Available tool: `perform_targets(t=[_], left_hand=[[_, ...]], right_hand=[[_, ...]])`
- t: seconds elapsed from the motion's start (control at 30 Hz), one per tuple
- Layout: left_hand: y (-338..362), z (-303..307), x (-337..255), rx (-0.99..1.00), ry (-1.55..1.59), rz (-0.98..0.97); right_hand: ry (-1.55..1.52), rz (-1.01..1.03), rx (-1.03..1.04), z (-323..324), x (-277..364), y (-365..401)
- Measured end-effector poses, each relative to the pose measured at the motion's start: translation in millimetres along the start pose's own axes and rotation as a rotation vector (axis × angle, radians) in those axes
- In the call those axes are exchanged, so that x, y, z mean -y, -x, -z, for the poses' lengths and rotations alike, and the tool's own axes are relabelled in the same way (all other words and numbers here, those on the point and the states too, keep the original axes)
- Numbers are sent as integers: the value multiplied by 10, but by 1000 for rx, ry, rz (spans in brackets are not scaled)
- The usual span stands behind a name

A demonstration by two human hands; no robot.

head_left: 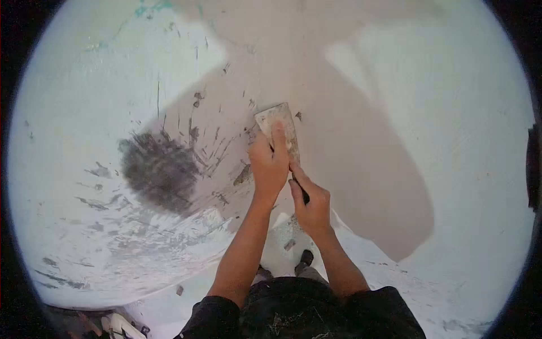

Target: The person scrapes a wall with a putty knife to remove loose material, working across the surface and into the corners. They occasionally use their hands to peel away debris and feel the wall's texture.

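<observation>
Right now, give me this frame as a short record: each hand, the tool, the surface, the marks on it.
left hand: on the blade of the scraper, one finger stretched along it
right hand: closed round the scraper's dark handle
scraper: blade flat against the wall
wall: white, partly in shadow
marks: grey patch left of the hands, scattered scrape marks around it
below: a shoe

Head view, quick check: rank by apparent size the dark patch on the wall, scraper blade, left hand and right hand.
1. dark patch
2. left hand and right hand, too alike to rank
3. scraper blade, partly covered by the left hand
</observation>
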State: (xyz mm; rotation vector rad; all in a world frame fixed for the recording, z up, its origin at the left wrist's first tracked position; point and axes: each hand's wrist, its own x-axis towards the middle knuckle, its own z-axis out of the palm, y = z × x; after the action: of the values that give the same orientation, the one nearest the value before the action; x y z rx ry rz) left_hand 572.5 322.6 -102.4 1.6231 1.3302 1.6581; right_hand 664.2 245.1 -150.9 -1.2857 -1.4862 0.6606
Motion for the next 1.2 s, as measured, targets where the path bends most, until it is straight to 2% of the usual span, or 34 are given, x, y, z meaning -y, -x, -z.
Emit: perform_targets(t=[0.03,0.07,0.1,0.17,0.2,0.27,0.3,0.37,0.4,0.53,0.63,0.73,0.83,0.9,0.93,1.0,1.1,1.2], left_hand=[[-19,30,-59,20,10,13],[27,38,-47,21,10,-3],[131,44,27,21,33,-10],[295,27,242,20,53,-18],[345,-2,348,19,-18,1],[268,-44,429,9,-70,56],[250,-35,427,13,-71,73],[128,-75,398,34,-332,-24],[164,-125,356,-60,-108,-65],[306,-139,372,-18,29,10],[318,-69,526,1,30,167],[252,-106,427,-26,-37,92],[267,-105,446,-100,129,47],[193,-75,519,-62,-119,37],[274,-40,532,-61,-124,53],[185,-56,395,-46,-12,82],[277,-46,258,-118,97,93],[193,-153,345,-157,51,-12]], right_hand=[[-34,106,-40,-5,25,-10],[-40,338,-175,-88,-65,-6],[-45,350,-186,-107,-117,86],[-34,227,-107,-107,-224,295],[-37,234,-105,-118,-255,253],[20,12,34,-111,-322,195],[24,-3,42,-127,-323,211],[22,-65,14,-180,-307,73],[0,184,-101,-158,-391,59],[-14,123,-92,-91,-365,207],[57,73,-2,-124,-367,216],[41,4,35,-99,-321,171],[7,134,-15,-85,-307,173],[24,57,39,-75,-266,91],[26,44,50,-92,-257,168],[60,112,-16,-114,-267,95],[28,76,38,-30,-150,187],[8,83,-12,-69,-206,124]])
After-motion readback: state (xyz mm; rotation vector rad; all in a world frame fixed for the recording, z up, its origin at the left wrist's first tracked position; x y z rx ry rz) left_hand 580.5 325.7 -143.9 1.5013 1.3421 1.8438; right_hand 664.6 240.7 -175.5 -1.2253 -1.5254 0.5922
